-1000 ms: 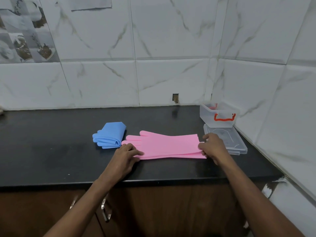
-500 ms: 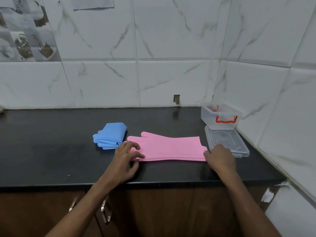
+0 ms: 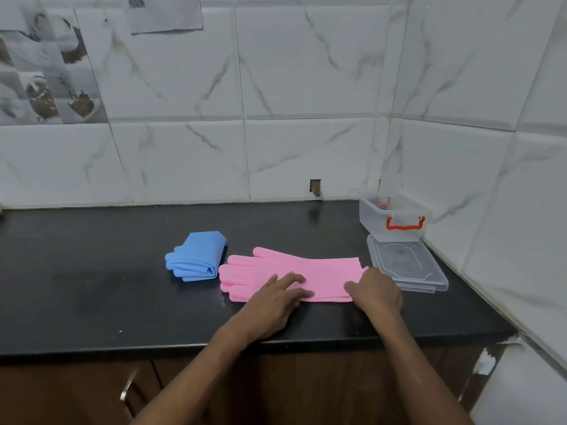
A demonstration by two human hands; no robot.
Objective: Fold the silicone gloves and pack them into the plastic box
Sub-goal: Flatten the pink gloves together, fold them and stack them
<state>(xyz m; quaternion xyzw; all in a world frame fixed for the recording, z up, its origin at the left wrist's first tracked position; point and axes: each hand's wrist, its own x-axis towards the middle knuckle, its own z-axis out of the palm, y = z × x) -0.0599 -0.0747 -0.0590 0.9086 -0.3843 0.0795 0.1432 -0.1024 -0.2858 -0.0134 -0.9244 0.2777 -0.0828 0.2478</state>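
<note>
A pair of pink silicone gloves [image 3: 310,269] lies flat on the black counter, fingers to the left and cuffs to the right. My left hand [image 3: 276,299] presses on the middle of the gloves with straight fingers. At the cuff end, my right hand [image 3: 377,289] grips the near corner, thumb on top and fingers curled out of sight. A folded blue pair [image 3: 196,256] sits just left of the pink fingers. The clear plastic box [image 3: 395,223] with a red handle stands open in the back right corner.
The box's clear lid [image 3: 405,266] lies flat on the counter between the box and my right hand. Tiled walls close off the back and right sides. The counter's front edge [image 3: 184,345] runs just below my wrists, with wooden cabinets under it.
My left hand slid right from the pink fingertips to the middle of the gloves. My right hand stayed at the cuff end.
</note>
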